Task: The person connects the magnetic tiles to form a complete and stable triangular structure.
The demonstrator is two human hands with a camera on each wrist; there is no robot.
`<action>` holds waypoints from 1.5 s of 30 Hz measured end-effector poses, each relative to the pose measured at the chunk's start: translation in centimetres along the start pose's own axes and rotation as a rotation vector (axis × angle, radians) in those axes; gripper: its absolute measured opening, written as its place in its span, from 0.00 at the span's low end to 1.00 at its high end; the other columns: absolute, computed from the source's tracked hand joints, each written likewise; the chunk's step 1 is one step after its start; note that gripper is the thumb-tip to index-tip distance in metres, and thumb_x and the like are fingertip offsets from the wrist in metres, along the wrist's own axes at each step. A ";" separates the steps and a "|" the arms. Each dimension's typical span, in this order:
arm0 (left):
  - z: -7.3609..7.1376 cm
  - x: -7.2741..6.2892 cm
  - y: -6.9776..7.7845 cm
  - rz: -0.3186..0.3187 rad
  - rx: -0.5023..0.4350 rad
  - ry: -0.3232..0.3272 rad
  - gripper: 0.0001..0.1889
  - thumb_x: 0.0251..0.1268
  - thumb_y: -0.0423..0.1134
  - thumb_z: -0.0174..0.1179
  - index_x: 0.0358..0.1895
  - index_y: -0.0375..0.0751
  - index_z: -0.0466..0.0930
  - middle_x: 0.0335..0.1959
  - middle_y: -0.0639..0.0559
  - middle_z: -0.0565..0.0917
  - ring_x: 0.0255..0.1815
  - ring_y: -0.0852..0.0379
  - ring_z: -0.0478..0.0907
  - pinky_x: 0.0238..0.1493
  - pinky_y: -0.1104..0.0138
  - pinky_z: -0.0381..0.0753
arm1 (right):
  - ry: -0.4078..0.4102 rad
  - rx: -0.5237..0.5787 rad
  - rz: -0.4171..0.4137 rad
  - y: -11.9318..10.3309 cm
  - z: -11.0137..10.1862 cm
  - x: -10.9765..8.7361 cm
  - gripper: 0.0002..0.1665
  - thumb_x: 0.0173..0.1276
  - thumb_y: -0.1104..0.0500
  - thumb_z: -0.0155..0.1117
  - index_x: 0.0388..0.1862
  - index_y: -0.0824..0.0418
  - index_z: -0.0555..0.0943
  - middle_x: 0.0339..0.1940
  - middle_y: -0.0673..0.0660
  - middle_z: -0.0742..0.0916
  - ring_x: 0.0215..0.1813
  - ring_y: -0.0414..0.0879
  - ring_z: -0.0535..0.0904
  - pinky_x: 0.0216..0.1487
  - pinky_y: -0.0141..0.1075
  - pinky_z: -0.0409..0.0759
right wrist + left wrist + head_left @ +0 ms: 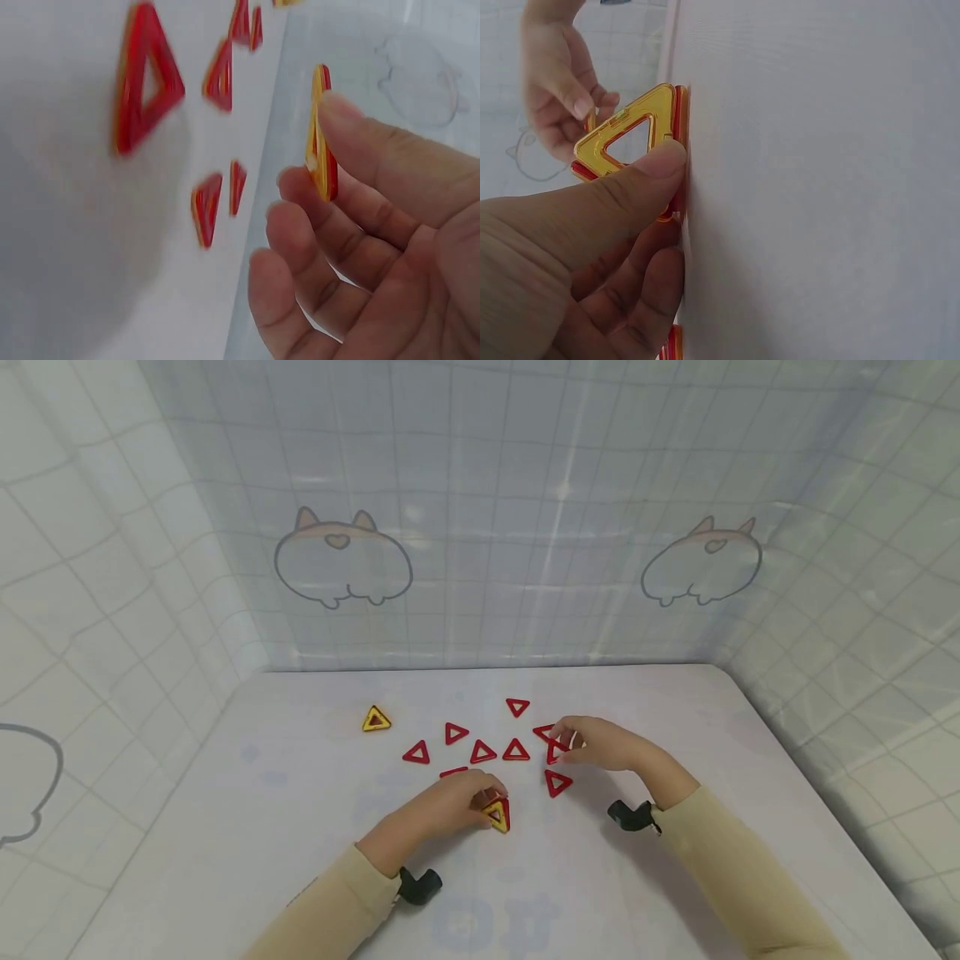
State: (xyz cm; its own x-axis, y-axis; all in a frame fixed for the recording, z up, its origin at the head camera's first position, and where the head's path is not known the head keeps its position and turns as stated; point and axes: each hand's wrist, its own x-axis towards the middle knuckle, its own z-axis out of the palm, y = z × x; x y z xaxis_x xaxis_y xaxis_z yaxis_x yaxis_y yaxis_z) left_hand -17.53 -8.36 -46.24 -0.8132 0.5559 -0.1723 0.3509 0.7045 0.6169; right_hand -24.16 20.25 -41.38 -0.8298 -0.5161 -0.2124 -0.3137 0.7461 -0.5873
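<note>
My left hand (453, 803) grips a yellow-faced triangular magnetic tile (592, 152) between thumb and fingers. Red-edged tiles stand against it, low on the white tabletop, and the fingers hide part of them. Farther back on the right, my right hand (606, 746) pinches a red and yellow triangular tile (324, 150) by its edge. The right wrist view shows that tile edge-on, raised above the table. Close to the right hand lie more red hollow triangles, one of them just in front (551, 787).
Several red triangular tiles (516, 757) lie spread across the middle of the white table (247, 843). A yellow triangular piece with a red centre (376, 727) sits apart at the back left. A tiled-pattern curtain (487, 527) encloses the table's back and sides.
</note>
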 end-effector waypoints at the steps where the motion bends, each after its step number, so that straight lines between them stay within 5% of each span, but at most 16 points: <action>1: 0.0 0.0 0.0 0.002 0.000 0.000 0.22 0.58 0.39 0.74 0.56 0.55 0.80 0.44 0.63 0.80 0.47 0.62 0.77 0.52 0.64 0.80 | -0.011 0.003 -0.006 -0.3 0.3 -0.3 0.23 0.65 0.56 0.73 0.57 0.58 0.78 0.45 0.52 0.82 0.46 0.46 0.78 0.44 0.38 0.81; 8: -0.1 0.1 -0.3 0.026 0.009 0.004 0.22 0.58 0.39 0.74 0.55 0.55 0.80 0.43 0.64 0.80 0.46 0.63 0.77 0.53 0.64 0.80 | -0.064 0.017 -0.046 -1.8 2.5 -1.3 0.21 0.64 0.56 0.74 0.54 0.52 0.80 0.41 0.47 0.82 0.42 0.44 0.78 0.41 0.36 0.80; 19: -0.3 -0.1 0.1 0.023 0.016 0.002 0.23 0.57 0.40 0.74 0.57 0.52 0.79 0.42 0.63 0.80 0.45 0.63 0.77 0.50 0.66 0.80 | -0.073 0.010 -0.140 -2.7 5.0 -1.8 0.19 0.61 0.58 0.76 0.51 0.56 0.82 0.32 0.46 0.82 0.36 0.43 0.76 0.39 0.33 0.79; 45: -0.3 0.0 0.2 0.035 0.023 0.014 0.22 0.57 0.40 0.74 0.54 0.51 0.79 0.38 0.64 0.79 0.41 0.64 0.76 0.48 0.68 0.80 | -0.051 -0.022 -0.100 -3.6 7.9 -0.8 0.18 0.59 0.58 0.78 0.49 0.55 0.84 0.35 0.45 0.84 0.39 0.42 0.77 0.44 0.37 0.80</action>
State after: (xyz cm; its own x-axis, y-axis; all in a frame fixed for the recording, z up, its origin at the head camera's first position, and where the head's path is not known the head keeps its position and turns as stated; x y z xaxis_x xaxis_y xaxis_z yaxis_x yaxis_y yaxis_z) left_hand -17.64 -8.33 -45.87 -0.8063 0.5747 -0.1401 0.3900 0.6946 0.6045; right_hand -18.71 14.69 -45.28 -0.7694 -0.6089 -0.1930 -0.4047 0.6984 -0.5903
